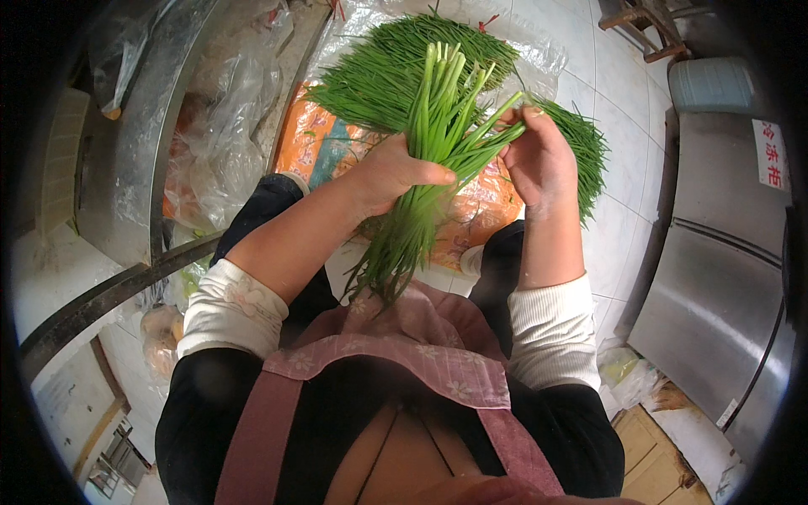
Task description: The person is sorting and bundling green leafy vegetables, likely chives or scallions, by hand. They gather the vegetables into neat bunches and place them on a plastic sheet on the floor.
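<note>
My left hand (pixel 394 173) is wrapped around a bunch of green garlic chives (pixel 435 139), thumb across the front. Pale stem ends point up and away from me, and the thin leaf tips hang down over my pink apron (pixel 416 360). On the right, the fingers of my right hand (pixel 543 158) pinch a few stalks that splay out of the bunch near their pale ends. Behind the bunch lies a large heap of chives (pixel 379 76). Another pile of chives (pixel 587 158) lies to the right, partly hidden by my right hand.
The heap rests on clear plastic sheeting (pixel 546 53) and an orange printed plastic sack (pixel 492 202). Left of me stands a metal-framed rack (pixel 183 107) with plastic bags (pixel 221 145). A stainless steel refrigerator (pixel 713 265) is on the right. A wooden stool (pixel 650 28) stands at top right on white floor tiles (pixel 622 120).
</note>
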`<state>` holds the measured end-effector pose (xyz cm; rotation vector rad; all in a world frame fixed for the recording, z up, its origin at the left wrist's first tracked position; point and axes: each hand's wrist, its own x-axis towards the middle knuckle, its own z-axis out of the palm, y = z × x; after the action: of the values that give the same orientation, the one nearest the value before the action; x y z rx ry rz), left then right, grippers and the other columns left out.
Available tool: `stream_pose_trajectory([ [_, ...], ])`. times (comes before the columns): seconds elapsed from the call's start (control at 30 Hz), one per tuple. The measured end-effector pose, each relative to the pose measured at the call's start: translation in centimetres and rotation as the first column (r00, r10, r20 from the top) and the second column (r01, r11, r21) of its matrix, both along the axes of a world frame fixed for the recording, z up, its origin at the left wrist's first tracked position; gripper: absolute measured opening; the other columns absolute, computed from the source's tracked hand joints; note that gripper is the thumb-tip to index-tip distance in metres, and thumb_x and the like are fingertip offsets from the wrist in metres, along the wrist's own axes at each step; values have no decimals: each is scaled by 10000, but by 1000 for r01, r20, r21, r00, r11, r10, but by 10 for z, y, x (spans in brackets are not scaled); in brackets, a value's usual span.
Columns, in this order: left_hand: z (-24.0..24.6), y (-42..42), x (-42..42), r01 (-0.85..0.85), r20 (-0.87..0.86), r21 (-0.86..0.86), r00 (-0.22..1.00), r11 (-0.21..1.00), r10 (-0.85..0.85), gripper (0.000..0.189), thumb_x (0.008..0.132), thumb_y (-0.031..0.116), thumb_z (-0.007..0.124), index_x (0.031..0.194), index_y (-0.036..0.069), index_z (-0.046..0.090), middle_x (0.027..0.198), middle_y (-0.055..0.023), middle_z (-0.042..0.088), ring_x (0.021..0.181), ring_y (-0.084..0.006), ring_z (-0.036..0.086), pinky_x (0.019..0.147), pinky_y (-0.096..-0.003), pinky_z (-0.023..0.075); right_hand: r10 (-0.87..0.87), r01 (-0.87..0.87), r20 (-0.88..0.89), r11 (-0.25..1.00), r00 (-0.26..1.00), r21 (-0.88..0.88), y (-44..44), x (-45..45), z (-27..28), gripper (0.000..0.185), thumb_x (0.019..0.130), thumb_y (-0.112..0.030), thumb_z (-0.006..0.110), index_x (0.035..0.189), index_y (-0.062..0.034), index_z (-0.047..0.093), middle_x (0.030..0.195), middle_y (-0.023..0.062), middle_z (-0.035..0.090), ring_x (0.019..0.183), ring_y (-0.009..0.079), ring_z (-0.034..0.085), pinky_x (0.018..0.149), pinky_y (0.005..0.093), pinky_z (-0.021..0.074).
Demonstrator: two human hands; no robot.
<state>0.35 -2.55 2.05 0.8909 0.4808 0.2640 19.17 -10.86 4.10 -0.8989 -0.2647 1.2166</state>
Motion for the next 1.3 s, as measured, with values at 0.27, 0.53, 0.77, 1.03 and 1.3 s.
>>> stream_pose_trajectory([
  [0.27,2,9,-6,9,-69,-5,998,1000,-10,323,713,67,666,1011,6,560,819,-78,585,686,-168,569,613,-307,470,-649,640,263,757,714,132,-11,42,5,96,877,-116,599,875,-48,531,721,26,539,640,137,505,619,289,440],
  [0.53,2,9,-3,23,-64,-9,998,1000,-24,327,722,53,659,1031,2,564,845,-78,590,708,-165,576,629,-298,475,249,-119,538,957,805,-266,-18,11,5,399,818,-174,646,1145,40,567,1077,109,608,978,182,568,881,287,430],
  [0.77,2,3,1,64,45,-109,997,992,-59,366,752,72,637,1098,0,541,909,-92,610,812,-182,608,719,-309,508,5,43,226,978,974,-204,7,-20,-5,339,882,-204,564,1090,64,562,1031,150,610,933,227,586,847,338,450],
  [1.03,-14,13,3,86,-16,-209,996,974,-92,336,783,93,634,1087,-10,534,934,-115,613,797,-191,621,708,-325,524,-48,46,-9,987,999,-152,9,-15,7,153,919,-194,535,919,-45,504,656,6,412,503,90,360,468,238,336],
  [1.3,-13,6,4,74,-60,-93,995,993,-80,331,845,157,587,1122,-11,519,981,-119,613,822,-192,633,700,-325,538,-70,149,251,939,965,-311,10,-25,6,153,845,-118,628,918,-6,554,718,20,536,497,93,432,426,240,321],
])
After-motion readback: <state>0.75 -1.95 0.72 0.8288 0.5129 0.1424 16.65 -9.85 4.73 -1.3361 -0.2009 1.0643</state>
